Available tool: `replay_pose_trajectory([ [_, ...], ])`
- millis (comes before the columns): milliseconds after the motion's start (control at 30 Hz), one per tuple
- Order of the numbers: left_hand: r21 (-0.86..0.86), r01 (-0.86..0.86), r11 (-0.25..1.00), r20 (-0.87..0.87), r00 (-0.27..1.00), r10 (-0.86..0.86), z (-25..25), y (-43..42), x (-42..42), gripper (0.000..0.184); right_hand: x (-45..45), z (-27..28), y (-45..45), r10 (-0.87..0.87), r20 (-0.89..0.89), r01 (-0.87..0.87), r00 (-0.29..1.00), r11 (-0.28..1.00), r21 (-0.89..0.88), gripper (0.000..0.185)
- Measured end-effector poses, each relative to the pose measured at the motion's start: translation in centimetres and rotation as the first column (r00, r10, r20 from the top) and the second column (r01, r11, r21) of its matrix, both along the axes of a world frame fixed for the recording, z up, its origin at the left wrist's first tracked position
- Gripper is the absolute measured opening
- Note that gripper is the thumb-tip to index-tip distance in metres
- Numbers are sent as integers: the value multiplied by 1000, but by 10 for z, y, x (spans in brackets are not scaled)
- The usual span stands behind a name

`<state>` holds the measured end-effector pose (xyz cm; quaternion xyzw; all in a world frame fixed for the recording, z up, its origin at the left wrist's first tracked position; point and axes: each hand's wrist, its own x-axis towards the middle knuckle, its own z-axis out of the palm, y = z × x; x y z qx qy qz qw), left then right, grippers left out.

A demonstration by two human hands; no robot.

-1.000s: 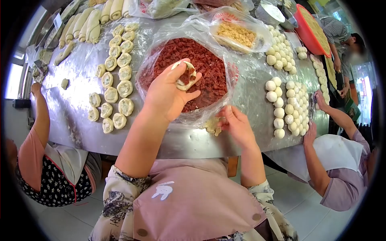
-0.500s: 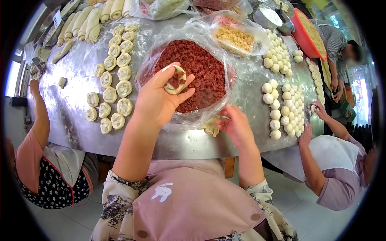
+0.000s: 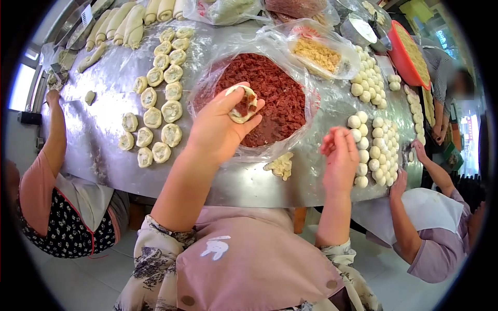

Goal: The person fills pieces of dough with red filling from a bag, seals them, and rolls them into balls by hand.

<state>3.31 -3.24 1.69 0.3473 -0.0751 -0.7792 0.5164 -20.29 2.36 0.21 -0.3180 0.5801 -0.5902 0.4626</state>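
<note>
I had the left hand (image 3: 215, 132) palm up, its forearm reaching forward, fingers and thumb grasping an open dough wrapper (image 3: 242, 105) with red filling inside, above the plastic bag of red filling (image 3: 272, 90). The right hand (image 3: 341, 158) hovered over the tabletop (image 3: 223, 187), fingers bent and bunched, between the dough scrap (image 3: 280, 166) and the dough balls (image 3: 362, 154); I couldn't tell whether it pinched anything.
</note>
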Motion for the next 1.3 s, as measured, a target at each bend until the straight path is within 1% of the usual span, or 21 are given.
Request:
replay_pose_trajectory([
  [67, 15, 0, 1000, -39, 999, 0, -4, -1, -3, 26, 14, 23, -11, 123, -215, -149, 969, 983, -111, 18],
  [133, 23, -5, 1000, -107, 994, 7, -8, -4, -6, 25, 35, 40, -24, 235, -433, -325, 870, 934, -147, 20],
  [233, -24, -13, 1000, -257, 966, 7, -6, -6, -5, 26, 50, 50, -44, 402, -712, -622, 577, 780, -64, 37],
  [333, 21, 45, 999, -275, 961, -38, 5, -5, -5, 29, 59, 42, -57, 232, -883, -705, 407, 695, -142, 60],
  [367, 20, 83, 996, -263, 962, -75, 7, -4, -5, 29, 60, 37, -62, 298, -869, -748, 394, 653, -115, 78],
  [467, -45, 147, 988, -231, 961, -153, 7, -3, -9, 28, 71, 22, -70, 207, -919, -766, 336, 627, -139, 83],
  [500, -76, 158, 984, -220, 960, -171, 7, -4, -11, 27, 73, 15, -73, 175, -912, -756, 371, 628, -187, 85],
  [600, -133, 164, 978, -178, 966, -186, 4, -2, -12, 27, 80, 7, -77, 17, -935, -712, 355, 653, -259, 84],
  [633, -242, 210, 947, -175, 951, -256, 4, -3, -10, 28, 83, 4, -78, -27, -921, -686, 390, 659, -310, 81],
  [733, -106, 200, 974, 86, 978, -191, 18, -3, -19, 29, 87, 9, -79, -17, -920, -688, 392, 659, -305, 71],
  [833, -97, 217, 971, 180, 964, -198, 15, -6, -22, 30, 89, 5, -78, 31, -878, -665, 477, 665, -338, 54],
  [933, -189, 231, 954, 48, 973, -226, 12, -5, -25, 31, 88, -5, -81, 151, -690, -570, 707, 699, -431, 38],
  [967, -210, 215, 954, -71, 970, -234, 16, -6, -25, 31, 89, -4, -78, 114, -627, -487, 770, 741, -462, 28],
  [1033, -246, 176, 953, -304, 920, -249, 27, -6, -25, 32, 93, 2, -75, 148, -438, -373, 887, 789, -489, 27],
  [1067, -272, 143, 952, -255, 943, -215, 25, -3, -29, 32, 94, 4, -73, 159, -335, -316, 929, 811, -492, 26],
  [1100, -297, 112, 948, -206, 962, -178, 22, 1, -35, 33, 97, 9, -72, 122, -305, -266, 944, 831, -489, 22],
  [1133, -325, 82, 942, -156, 978, -139, 21, 4, -40, 33, 100, 9, -70, 50, -387, -249, 921, 840, -483, 21],
  [1167, -302, 126, 945, -11, 991, -136, 22, 4, -44, 33, 102, 9, -67, -21, -464, -230, 886, 847, -479, 21],
  [1200, -290, 141, 947, 57, 990, -129, 19, 3, -44, 33, 105, 10, -65, -91, -536, -211, 839, 854, -475, 20],
  [1233, -276, 155, 949, 125, 984, -124, 12, 2, -43, 33, 106, 10, -66, -203, -633, -253, 747, 794, -553, 17],
  [1300, -200, 146, 969, 223, 970, -100, 9, -2, -44, 32, 107, 9, -67, -203, -644, -276, 737, 779, -563, 16],
])
